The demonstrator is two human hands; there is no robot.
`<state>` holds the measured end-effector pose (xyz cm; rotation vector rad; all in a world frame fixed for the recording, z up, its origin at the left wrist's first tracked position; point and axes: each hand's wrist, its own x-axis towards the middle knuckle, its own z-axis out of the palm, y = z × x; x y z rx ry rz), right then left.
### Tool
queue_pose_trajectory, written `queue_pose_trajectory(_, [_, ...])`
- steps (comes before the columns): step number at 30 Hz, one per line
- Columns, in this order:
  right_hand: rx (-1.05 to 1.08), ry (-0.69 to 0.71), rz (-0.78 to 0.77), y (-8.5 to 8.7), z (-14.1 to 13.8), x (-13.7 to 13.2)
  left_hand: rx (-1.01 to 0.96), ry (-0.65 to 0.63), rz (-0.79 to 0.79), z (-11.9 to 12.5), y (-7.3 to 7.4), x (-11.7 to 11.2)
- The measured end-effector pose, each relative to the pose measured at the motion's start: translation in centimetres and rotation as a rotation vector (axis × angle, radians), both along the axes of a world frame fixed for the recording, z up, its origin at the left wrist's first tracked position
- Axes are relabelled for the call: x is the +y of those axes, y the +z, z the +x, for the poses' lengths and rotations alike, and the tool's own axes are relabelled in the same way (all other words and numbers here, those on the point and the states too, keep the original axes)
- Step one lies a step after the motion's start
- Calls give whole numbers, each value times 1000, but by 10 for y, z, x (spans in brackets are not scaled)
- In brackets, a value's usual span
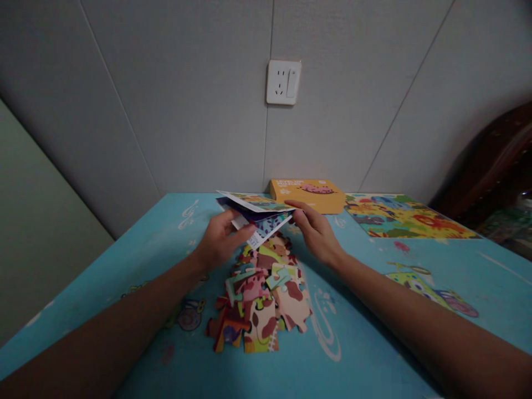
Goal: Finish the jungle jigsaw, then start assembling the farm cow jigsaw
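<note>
My left hand [219,239] and my right hand [315,231] together hold a small stack of flat printed cards or puzzle boards [257,213] just above the blue table [366,343]. The left fingers pinch the stack's lower left edge, and the right fingers grip its right edge. The stack is tilted and slightly fanned apart. Directly below and in front of it lies a heap of several colourful jigsaw pieces [261,302] on the table.
An orange puzzle box [310,194] lies at the back by the wall. A colourful puzzle sheet [403,217] lies flat at the back right. A wall socket [283,82] sits above. A dark wooden object [494,166] stands at the right.
</note>
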<state>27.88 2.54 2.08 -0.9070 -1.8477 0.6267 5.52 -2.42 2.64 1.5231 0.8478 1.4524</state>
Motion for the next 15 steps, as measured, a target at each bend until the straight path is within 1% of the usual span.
queue_pose_trajectory(2, [21, -44, -7, 2, 1, 1, 14, 67, 5, -2, 1, 0])
queue_pose_trajectory(5, [36, -91, 32, 3, 2, 3, 18, 111, 37, -5, 5, -1])
queue_pose_trajectory(8, [60, -164, 101, 2, 5, 9, 9, 102, 29, -6, 9, -2])
queue_pose_trajectory(10, [81, -239, 148, 1, 8, 13, -1, 63, 12, -8, 10, -1])
queue_pose_trajectory(13, [172, -327, 209, 3, 14, 20, -33, 19, 15, -11, 8, 0])
queue_pose_trajectory(15, [269, -363, 228, 7, 19, 24, -47, 32, 17, -13, 6, 1])
